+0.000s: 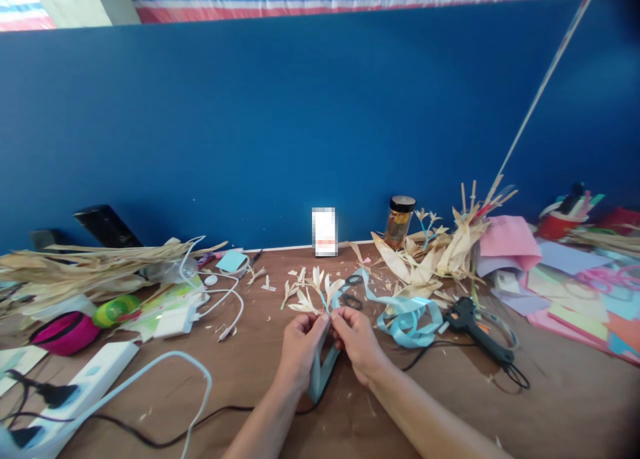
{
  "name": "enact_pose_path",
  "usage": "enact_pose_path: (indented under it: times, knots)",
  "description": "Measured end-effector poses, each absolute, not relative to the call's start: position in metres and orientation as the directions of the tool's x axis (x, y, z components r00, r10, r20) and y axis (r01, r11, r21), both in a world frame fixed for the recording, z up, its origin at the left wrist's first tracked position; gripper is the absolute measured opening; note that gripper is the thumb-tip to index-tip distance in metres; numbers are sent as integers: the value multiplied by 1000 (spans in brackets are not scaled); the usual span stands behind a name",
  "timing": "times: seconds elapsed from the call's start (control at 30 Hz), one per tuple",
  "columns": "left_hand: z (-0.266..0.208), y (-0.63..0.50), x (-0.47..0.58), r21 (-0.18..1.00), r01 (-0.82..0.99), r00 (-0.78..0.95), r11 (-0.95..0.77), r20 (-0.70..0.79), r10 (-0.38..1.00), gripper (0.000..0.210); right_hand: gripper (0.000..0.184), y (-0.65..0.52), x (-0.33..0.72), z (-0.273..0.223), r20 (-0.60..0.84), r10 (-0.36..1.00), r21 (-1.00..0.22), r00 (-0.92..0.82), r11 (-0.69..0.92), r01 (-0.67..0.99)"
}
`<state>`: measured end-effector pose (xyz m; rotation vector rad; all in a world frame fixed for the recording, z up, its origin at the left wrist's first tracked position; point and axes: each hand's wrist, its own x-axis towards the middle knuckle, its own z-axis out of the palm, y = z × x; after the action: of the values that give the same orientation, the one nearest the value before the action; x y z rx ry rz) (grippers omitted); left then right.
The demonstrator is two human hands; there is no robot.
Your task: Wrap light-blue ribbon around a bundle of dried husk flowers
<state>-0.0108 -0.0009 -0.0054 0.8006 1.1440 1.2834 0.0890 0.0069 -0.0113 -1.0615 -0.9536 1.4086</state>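
Note:
Near the middle of the brown table, my left hand [304,345] and my right hand [357,342] meet, fingertips pinched together. Between them is the stem of a pale dried-husk flower [317,289], its petals spreading above my fingers. A light blue ribbon [320,379] hangs in a loop beneath my hands, and my right fingers close on it beside the stem. How the ribbon lies around the stem is hidden by my fingers. More loose ribbon [413,322] lies coiled right of my right hand. Just beyond that hand are dark-handled scissors [353,302].
A black glue gun [480,332] lies at the right, its cord crossing the table. Behind it are dried husks [420,265], a lidded jar [400,222] and coloured papers [560,299]. At left are a power strip [90,392], white cables and a pink pouch [65,332].

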Motion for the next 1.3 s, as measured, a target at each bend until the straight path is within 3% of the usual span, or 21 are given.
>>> enact_pose_path:
  times: [0.3,0.63,1.0,1.13,1.23,1.3]
  knots:
    - [-3,-1,-11,947,-308,-110,93,-132,985,19,21,7,89,-13,-85,996,-961,-38,-92,-260]
    - [-5,0,-11,927,-332,-120,172,-222,967,22,22,7,88,-12,-85,996,-963,-22,-88,-254]
    - [-8,-1,-10,963,-270,-180,17,-68,981,23,19,6,88,-13,-69,998,-970,-12,-70,-233]
    - [-4,3,-18,992,-106,-288,-70,37,957,23,19,9,92,-13,-80,996,-975,45,-69,-213]
    - [0,8,-31,974,221,-263,-46,105,959,23,18,11,95,-12,-73,995,-979,70,-58,-197]
    - [0,11,-39,897,442,-188,2,90,978,24,18,11,96,-11,-63,995,-981,74,-48,-188]
